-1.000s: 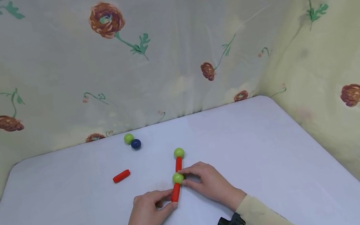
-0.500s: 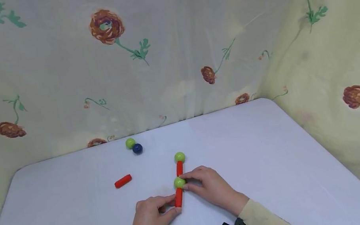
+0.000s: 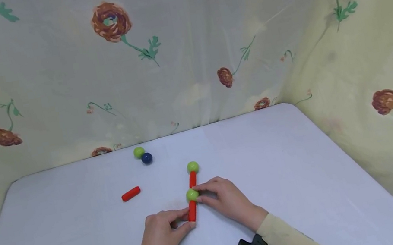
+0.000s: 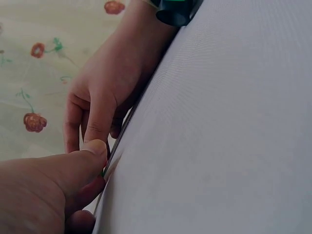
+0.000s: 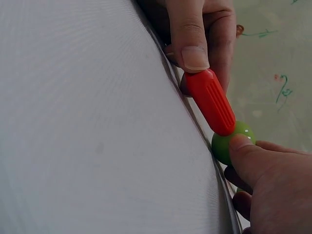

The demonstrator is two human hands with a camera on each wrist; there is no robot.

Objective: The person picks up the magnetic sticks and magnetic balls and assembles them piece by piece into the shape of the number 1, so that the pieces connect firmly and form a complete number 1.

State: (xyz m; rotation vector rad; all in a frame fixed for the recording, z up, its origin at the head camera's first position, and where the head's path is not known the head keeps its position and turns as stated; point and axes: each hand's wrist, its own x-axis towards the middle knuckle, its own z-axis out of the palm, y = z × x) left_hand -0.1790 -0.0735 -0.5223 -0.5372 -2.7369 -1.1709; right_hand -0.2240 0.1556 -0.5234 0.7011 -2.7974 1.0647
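From the middle green ball (image 3: 191, 195): loose red rod (image 3: 131, 194) at nine o'clock; left hand (image 3: 162, 232), grip pinching the grooved red rod (image 3: 192, 211) at six; upper red rod (image 3: 192, 179) and end green ball (image 3: 193, 167) at twelve; right hand (image 3: 230, 200), grip pinching the middle green ball. Arrangement unchanged over the last second; joining appears unfinished.

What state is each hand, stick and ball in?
Left hand: pinches near stick
Right hand: pinches middle ball
Near stick: held, touching middle ball
Middle ball: held
Far stick: between middle ball and far ball
Far ball: unheld
Loose stick: lying apart, unheld
Back ball: unheld, beside blue ball
Blue ball: unheld
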